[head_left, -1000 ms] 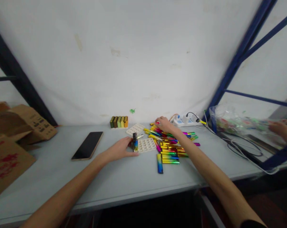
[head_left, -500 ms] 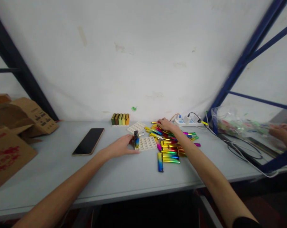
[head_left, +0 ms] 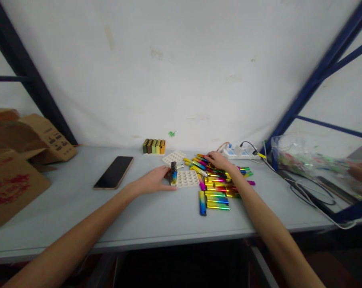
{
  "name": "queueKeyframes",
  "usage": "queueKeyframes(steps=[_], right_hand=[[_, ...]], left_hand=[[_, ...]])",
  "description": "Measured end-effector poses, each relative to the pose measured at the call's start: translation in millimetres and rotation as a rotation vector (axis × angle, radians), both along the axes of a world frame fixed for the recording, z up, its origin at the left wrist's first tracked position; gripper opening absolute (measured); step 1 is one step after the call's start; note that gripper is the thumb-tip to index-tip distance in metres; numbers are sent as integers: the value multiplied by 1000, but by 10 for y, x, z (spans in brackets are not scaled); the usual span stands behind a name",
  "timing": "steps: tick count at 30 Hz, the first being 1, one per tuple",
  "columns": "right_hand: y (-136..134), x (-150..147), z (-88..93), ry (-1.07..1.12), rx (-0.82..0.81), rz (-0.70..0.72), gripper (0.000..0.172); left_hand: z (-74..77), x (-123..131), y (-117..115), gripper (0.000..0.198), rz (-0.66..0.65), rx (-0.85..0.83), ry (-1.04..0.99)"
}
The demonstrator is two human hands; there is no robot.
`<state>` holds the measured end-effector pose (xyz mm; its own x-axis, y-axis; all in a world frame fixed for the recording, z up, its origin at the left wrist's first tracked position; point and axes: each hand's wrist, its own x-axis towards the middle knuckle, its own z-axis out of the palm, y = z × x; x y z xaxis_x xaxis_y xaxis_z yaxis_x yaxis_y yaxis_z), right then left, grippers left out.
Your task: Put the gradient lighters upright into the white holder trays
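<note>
A white wall backs a grey table. Flattened cardboard boxes lie well to the left of the person's left fingers, and a clear plastic bag sits well to the right of the right fingers, where a co-worker's hand has slipped nearer the frame's edge than half a second ago. A dark phone lies face up, just left of the left hand.

That hand has not moved. Its thumb and fingertips stay closed on an upright lighter, which stands on end at the near left corner of a white dimpled tray. A second tray lies just beyond the fingertips, and a row of green-to-orange lighters stands farther back by the wall.

The right hand has drifted a little to the right across the pile of rainbow lighters. Its fingers are curled down onto the pile's far end, but it cannot be told whether they grip one. A power strip lies just beyond them. One lighter lies alone on the near side of the pile.
</note>
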<state>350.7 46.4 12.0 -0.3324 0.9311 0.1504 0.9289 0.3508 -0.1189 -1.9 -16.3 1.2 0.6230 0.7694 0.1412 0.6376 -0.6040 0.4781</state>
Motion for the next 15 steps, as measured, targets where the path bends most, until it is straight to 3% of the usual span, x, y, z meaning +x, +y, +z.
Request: queueKeyframes(steps=[8, 15], right_hand=[[-176, 0, 111, 200, 59, 13, 41], [-322, -171, 214, 733, 42, 124, 41]], left_hand=[[33, 5, -12, 62, -1, -14, 16], [1, -3, 1, 60, 1, 10, -14]])
